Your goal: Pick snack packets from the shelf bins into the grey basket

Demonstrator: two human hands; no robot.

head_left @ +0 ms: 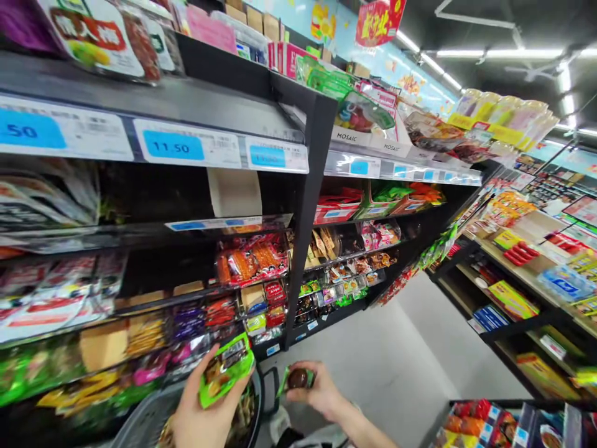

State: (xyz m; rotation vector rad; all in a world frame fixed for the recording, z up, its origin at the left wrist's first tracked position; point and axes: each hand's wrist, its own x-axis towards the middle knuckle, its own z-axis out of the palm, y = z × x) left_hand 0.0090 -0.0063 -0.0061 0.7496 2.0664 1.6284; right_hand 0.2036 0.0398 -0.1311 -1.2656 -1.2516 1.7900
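My left hand [198,417] is closed around a green snack packet [225,370], held just above a dark shopping basket [144,420] at the bottom of the view. My right hand [314,393] grips a smaller green packet with a dark round item showing through it [297,378], held to the right of the basket's handle. Both hands are low and in front of me, close to the lowest shelves.
Black store shelves [305,205] packed with snack packets run along the left, with blue price tags [173,145] on the edges. A grey aisle floor [396,361] leads ahead. More goods sit on a display [517,274] at the right and bottom right.
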